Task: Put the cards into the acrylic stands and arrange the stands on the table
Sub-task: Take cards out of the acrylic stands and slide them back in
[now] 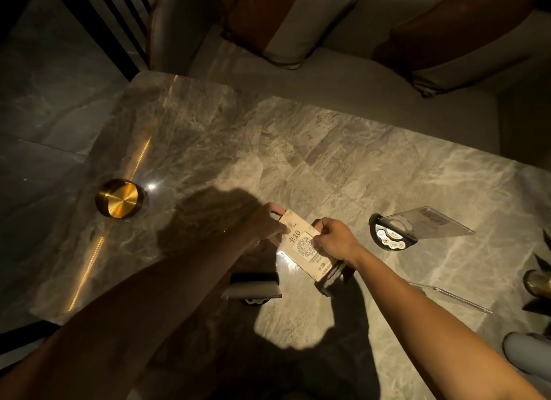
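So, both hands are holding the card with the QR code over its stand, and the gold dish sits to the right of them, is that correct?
Not quite: the head view shows the gold dish to the left of the hands. The rest holds: left hand and right hand both hold the card over its stand.

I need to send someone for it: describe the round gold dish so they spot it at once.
On the marble table, look to its left edge, well away from both hands and the acrylic stands. The gold dish sits alone there, the only round, shiny brass-coloured thing.
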The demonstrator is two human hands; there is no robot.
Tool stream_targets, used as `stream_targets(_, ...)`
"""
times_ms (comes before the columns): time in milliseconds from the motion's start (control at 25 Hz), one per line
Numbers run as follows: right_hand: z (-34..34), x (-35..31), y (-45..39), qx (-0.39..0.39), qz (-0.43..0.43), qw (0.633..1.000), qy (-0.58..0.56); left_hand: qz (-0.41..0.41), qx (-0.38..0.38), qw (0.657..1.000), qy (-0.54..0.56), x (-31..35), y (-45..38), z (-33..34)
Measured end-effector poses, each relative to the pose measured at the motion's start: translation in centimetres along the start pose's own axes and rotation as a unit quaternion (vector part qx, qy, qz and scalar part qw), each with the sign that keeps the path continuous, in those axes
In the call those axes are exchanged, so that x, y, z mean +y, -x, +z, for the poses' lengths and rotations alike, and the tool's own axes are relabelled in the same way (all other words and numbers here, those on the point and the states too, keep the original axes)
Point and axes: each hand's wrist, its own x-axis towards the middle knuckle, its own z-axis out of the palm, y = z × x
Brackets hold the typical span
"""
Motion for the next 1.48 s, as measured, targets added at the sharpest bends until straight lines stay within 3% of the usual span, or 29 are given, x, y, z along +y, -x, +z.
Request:
stream_targets(160,-2.2,-0.9,0.9,0.013,-0.013,0.987,-0.162,0.025,0.028,0.997,0.063,0.6,-0.8,0.0)
stream_targets(360,-3.9,-1.7,2.5,0.076,-0.070,0.962,-0.253,0.053,0.022,0.980,0.191,3.9,0.9,0.3)
stream_targets(680,-4.6,-0.9,4.6,0.178,-0.120,0.952,-0.219,0.158,0.048,0.962,0.218,6.2,2.5,1.2)
stream_targets(920,-4.2,0.1,5.4,0.215,-0.113,0.945,-0.219,0.168,0.049,0.960,0.221,5.7,3.9,2.1)
stream_targets(1480,0.3,1.8,8.5,0.113,-0.042,0.972,-0.203,0.136,0.022,0.981,0.136,0.7,8.6,-0.4)
